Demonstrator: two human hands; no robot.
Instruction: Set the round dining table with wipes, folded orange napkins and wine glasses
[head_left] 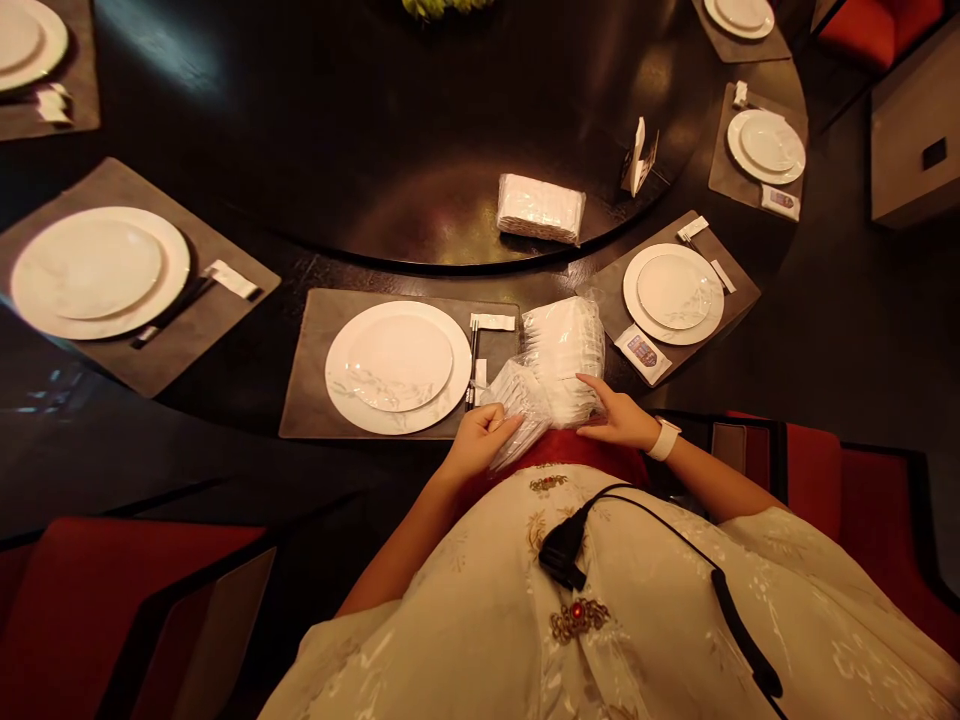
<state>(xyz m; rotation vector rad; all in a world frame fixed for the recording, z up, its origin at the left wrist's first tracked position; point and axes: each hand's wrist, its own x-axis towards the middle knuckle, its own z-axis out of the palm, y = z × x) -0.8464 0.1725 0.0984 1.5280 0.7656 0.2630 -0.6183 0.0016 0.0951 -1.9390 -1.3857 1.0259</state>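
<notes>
My left hand (482, 438) has its fingers curled round a smaller bundle of thin white packets in clear plastic (523, 405). My right hand (621, 415), with a pale band at the wrist, grips the right side of a larger plastic-wrapped stack of white packets (564, 345). Both bundles touch and lie at the table's near edge, close to my waist. What exactly the packets contain cannot be made out. Just left of them are black chopsticks (474, 350) and a white plate (400, 368) with a smaller plate on it, set on a grey placemat (306, 400).
Another wrapped pack of white packets (540, 208) sits on the dark turntable (420, 140), near a small standing card (639, 160). More place settings line the round table, one with a printed packet (643, 354). Red chairs (150, 575) stand on both sides of me.
</notes>
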